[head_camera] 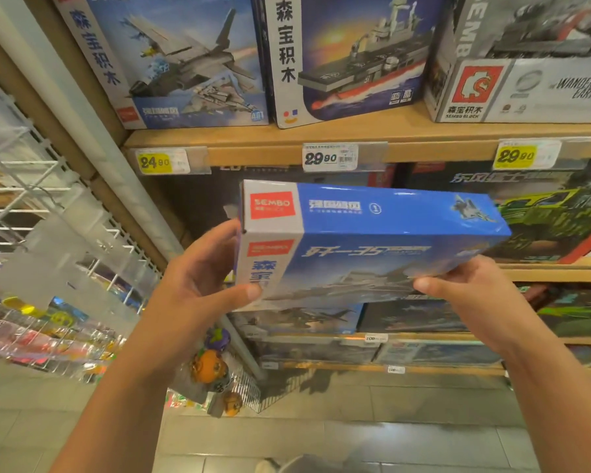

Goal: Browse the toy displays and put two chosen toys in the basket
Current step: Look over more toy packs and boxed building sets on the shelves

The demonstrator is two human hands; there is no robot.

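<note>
I hold a blue building-block toy box (372, 240) with a red logo patch and a jet picture in front of the wooden shelves, tilted so its top edge faces me. My left hand (198, 278) grips its left end, thumb on the front face and fingers behind. My right hand (464, 291) grips its lower right corner, thumb on the front. No basket shows in the head view.
The wooden shelf (423, 134) above carries a jet box (185, 59), a warship box (355, 56) and a grey box (526, 63), with yellow and white price tags below. A white wire rack (48, 233) with small toys stands left. Tiled floor lies below.
</note>
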